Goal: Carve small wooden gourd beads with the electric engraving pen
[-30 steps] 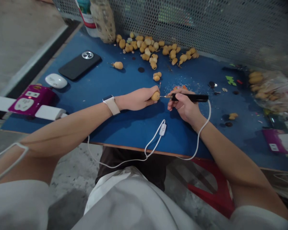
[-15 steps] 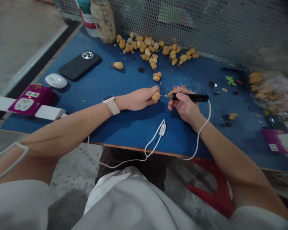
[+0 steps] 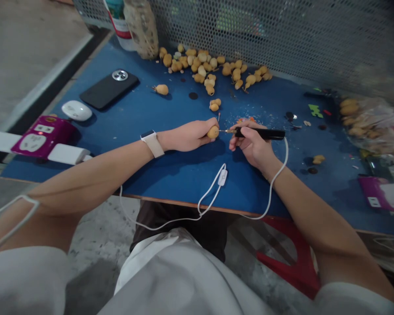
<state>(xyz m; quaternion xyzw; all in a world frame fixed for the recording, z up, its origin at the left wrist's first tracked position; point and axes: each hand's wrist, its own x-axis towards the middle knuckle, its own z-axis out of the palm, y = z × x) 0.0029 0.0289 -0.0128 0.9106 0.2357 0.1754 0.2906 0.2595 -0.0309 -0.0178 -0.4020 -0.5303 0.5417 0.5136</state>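
Note:
My left hand (image 3: 195, 134), with a watch on a pale strap at the wrist, is closed around a small tan gourd (image 3: 212, 131). The gourd's rounded end faces right, and the rest of it is hidden in the fingers. In my right hand (image 3: 254, 146) is a black pen-shaped rotary tool (image 3: 265, 133), held like a pencil. Its thin metal bit points left and meets the gourd's end, or comes very close to it. A white cord (image 3: 287, 153) leaves the tool's back end and loops down to an inline switch (image 3: 222, 177).
Many small gourds (image 3: 197, 63) lie along the mesh panel (image 3: 282, 48). A phone (image 3: 110, 89), a white case (image 3: 76, 110) and a purple power strip (image 3: 44, 136) are at left. Shavings and bits lie beyond my right hand. A plastic bag (image 3: 377, 122) is at right.

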